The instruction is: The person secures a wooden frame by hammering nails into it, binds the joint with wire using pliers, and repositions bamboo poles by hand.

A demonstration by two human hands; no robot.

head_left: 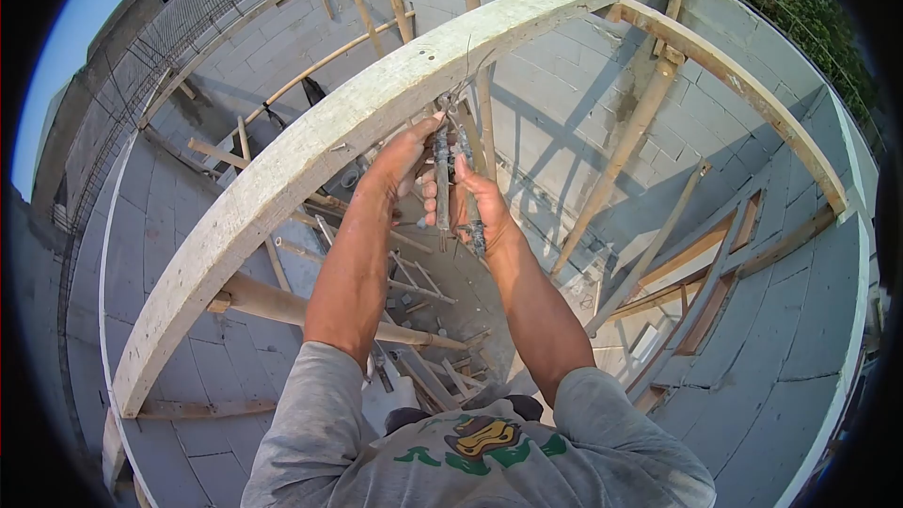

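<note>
A pair of worn metal pincers (443, 174) points up, its jaws close under the pale wooden beam (310, 146). My right hand (484, 202) is wrapped around the pincers' handles, the fingers curling past the left handle. Beside it, my left hand (403, 158) is closed, with its fingertips pressed to the upper part of the pincers near the jaws. Thin wire (467, 61) sticks up from the jaws in front of the beam. Whether the left fingers also pinch wire is hidden.
Grey block walls (546, 94) surround a deep space below me. Wooden props (621, 155) and a round post (310, 309) support the beams. Loose timber (423, 282) lies on the floor far down. A framed opening (701, 273) is at the right.
</note>
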